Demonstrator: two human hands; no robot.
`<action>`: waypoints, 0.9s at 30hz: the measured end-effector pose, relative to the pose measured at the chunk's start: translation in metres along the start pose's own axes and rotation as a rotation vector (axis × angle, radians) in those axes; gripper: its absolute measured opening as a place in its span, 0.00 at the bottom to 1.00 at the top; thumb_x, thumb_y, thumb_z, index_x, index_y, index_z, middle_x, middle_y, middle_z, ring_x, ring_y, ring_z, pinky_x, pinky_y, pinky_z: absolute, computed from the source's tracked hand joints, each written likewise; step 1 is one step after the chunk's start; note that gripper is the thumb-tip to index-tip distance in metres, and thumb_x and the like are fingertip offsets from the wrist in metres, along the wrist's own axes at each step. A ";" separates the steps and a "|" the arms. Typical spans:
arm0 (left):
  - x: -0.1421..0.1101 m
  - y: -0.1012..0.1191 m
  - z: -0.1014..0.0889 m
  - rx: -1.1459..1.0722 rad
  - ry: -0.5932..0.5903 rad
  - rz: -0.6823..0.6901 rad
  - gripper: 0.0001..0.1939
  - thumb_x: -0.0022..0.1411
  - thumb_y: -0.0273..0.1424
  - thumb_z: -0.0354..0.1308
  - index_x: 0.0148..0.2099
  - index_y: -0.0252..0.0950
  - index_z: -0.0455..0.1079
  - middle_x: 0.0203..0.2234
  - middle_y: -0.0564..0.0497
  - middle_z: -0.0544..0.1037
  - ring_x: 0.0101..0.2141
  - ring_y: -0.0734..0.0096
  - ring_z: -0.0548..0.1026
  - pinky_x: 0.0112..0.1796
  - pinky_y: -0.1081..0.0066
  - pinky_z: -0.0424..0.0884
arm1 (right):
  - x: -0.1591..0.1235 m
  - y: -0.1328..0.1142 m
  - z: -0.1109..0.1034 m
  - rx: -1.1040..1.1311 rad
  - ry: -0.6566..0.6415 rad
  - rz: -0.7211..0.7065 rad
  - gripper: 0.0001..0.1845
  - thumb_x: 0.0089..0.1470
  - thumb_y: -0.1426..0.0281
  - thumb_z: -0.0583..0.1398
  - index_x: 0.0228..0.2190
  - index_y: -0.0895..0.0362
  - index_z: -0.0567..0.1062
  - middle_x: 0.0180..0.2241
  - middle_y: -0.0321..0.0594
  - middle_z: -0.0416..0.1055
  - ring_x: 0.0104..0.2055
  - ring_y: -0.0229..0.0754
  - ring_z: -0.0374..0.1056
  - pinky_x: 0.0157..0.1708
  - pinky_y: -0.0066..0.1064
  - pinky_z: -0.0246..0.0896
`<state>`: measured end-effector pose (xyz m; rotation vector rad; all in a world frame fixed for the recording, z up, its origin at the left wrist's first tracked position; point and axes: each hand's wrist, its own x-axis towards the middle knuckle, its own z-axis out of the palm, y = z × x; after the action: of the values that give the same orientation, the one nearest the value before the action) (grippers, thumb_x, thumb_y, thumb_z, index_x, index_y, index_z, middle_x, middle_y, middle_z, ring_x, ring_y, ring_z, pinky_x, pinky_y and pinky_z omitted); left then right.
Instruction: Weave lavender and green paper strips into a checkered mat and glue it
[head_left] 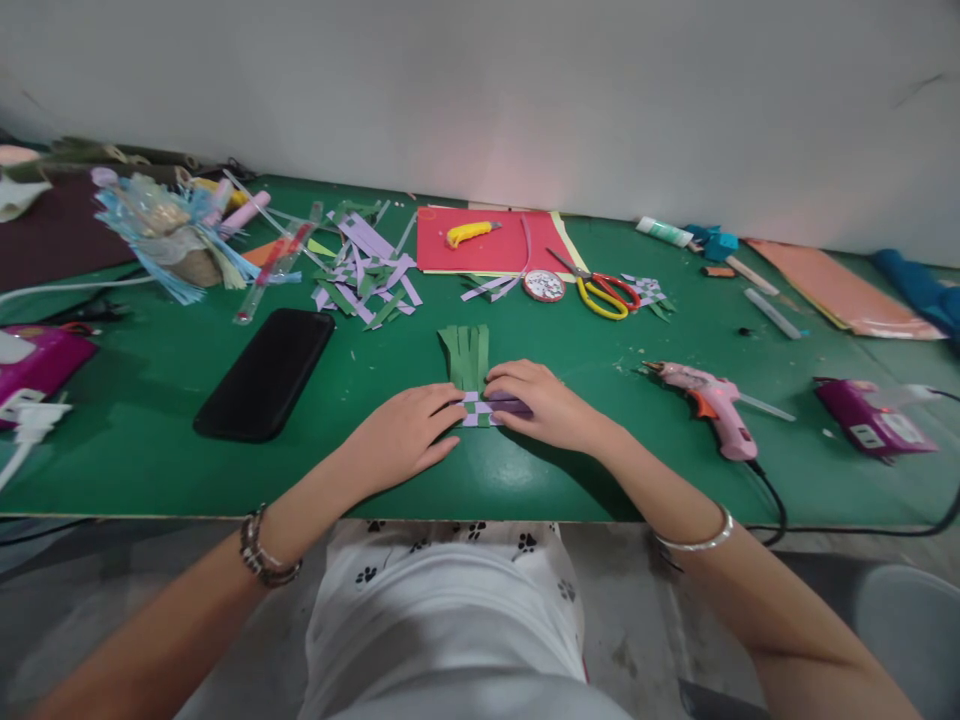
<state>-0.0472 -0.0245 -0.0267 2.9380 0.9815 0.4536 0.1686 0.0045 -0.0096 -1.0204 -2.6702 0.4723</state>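
Note:
A small weave of green and lavender paper strips (478, 411) lies on the green table before me, in a checkered pattern. Long green strip ends (468, 357) fan out from its far edge. My left hand (405, 430) holds the weave's left end down with its fingertips, the thumb lying apart nearer me. On the other side, my right hand (544, 405) has its fingers bent over the right end, with a purple strip (511, 405) under them. The fingers partly hide both ends of the weave.
A black phone (266, 375) lies to the left. Loose paper strips (367, 270), a yellow cutter (471, 234) on red paper (439, 240) and scissors (604, 290) lie farther back. At right are a pink glue gun (712, 400) with its cord and a purple power strip (874, 415).

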 end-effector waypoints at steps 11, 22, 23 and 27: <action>0.001 0.002 -0.001 0.039 -0.019 -0.016 0.12 0.61 0.30 0.47 0.44 0.32 0.67 0.45 0.44 0.71 0.49 0.57 0.65 0.49 0.57 0.63 | 0.033 0.026 -0.005 0.035 0.185 0.047 0.14 0.52 0.73 0.50 0.41 0.59 0.68 0.43 0.46 0.68 0.46 0.43 0.62 0.47 0.38 0.54; 0.000 0.003 -0.002 0.040 -0.050 -0.056 0.13 0.61 0.29 0.44 0.44 0.34 0.67 0.45 0.45 0.72 0.46 0.65 0.68 0.50 0.58 0.59 | 0.098 0.017 -0.002 -0.132 -0.110 0.285 0.20 0.49 0.73 0.54 0.46 0.57 0.67 0.44 0.48 0.66 0.49 0.49 0.59 0.45 0.44 0.47; 0.001 0.003 -0.001 0.037 -0.047 -0.056 0.13 0.61 0.29 0.44 0.44 0.34 0.67 0.45 0.45 0.72 0.46 0.65 0.68 0.50 0.58 0.59 | 0.099 0.017 -0.004 -0.110 -0.115 0.293 0.20 0.49 0.74 0.54 0.46 0.57 0.67 0.42 0.46 0.68 0.47 0.47 0.60 0.45 0.43 0.46; 0.001 0.004 -0.001 0.026 -0.041 -0.056 0.13 0.61 0.29 0.43 0.44 0.34 0.67 0.45 0.45 0.71 0.46 0.65 0.68 0.50 0.58 0.60 | 0.096 0.021 -0.008 -0.061 -0.027 0.355 0.17 0.47 0.75 0.54 0.41 0.56 0.69 0.32 0.37 0.70 0.37 0.40 0.64 0.48 0.47 0.38</action>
<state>-0.0445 -0.0273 -0.0254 2.9215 1.0704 0.3806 0.1142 0.0860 -0.0001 -1.5272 -2.5437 0.4745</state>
